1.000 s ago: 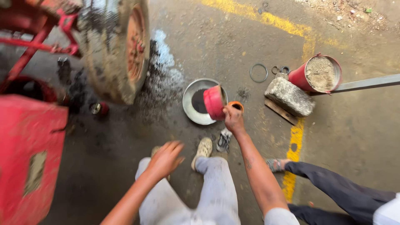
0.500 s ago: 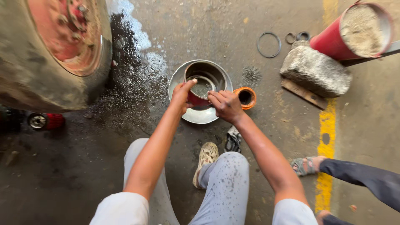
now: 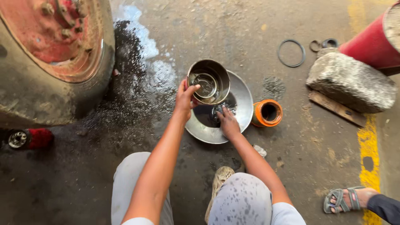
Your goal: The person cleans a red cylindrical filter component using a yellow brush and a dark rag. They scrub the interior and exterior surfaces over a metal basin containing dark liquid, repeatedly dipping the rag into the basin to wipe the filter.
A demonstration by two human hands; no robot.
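While left hand [image 3: 185, 96] tilts the tin [image 3: 208, 81], right hand's [image 3: 228, 123] fingertips — hidden — dip into basin [image 3: 241, 96].

Both hands [image 3: 185, 98] extended forward (left gripping, right lowered).

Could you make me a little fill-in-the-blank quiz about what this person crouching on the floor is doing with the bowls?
1. The left hand tilts a small metal pot over the wide metal ____.
2. The right hand reaches ____ the basin.
3. The short tube lying right of the basin is ____ in colour.
4. The thin ring lies flat on the ____, beside the stone block.

Missing words: basin; into; orange; floor
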